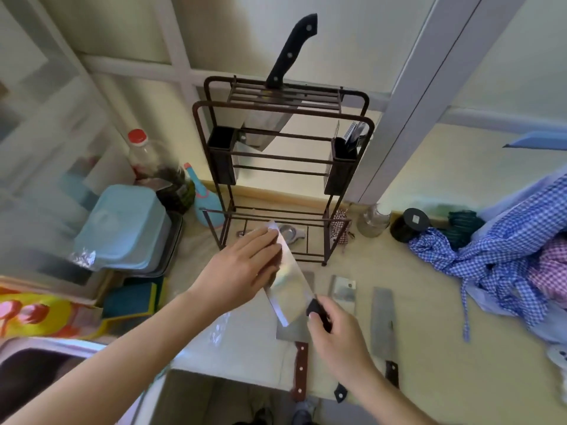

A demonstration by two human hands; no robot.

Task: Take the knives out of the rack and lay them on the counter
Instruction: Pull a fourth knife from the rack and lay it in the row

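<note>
Counter (pixel 429 302) with rack (pixel 282 167), one cleaver (pixel 276 115) slotted inside.

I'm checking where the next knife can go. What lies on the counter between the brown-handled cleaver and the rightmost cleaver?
In the head view, a third cleaver lies between the brown-handled cleaver and the rightmost cleaver, partly hidden by the right hand.
</note>
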